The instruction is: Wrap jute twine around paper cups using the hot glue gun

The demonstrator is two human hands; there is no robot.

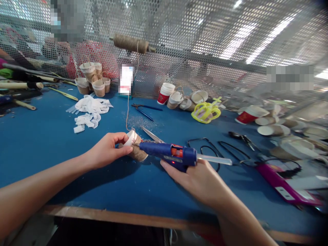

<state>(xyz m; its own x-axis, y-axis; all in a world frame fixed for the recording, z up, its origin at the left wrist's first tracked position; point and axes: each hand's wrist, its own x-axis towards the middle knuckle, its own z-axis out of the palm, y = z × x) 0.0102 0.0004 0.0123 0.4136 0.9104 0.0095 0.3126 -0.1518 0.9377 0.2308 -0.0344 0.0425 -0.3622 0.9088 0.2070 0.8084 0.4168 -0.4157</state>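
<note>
My left hand [110, 149] grips a small paper cup [138, 152] wrapped in brown twine, tilted with its white rim towards the upper left. In my right hand [196, 177] is a blue hot glue gun [166, 152], its nozzle at the cup's side near the rim. A clear glue stick [214, 159] juts from the gun's back end. From the cup, a strand of twine [127, 109] runs up to a twine spool [130, 43] mounted on the mesh. Scissors [151, 134] lie just behind the gun, partly hidden by it.
Twine-wrapped cups [98, 87] with handles stand at the back left, behind white lace [92, 106]. Blue-handled pliers [146, 110] lie mid-table. Paper cups [166, 93] and a yellow plastic crown [206, 111] sit behind. A purple power strip [279, 182] and black cables lie at right.
</note>
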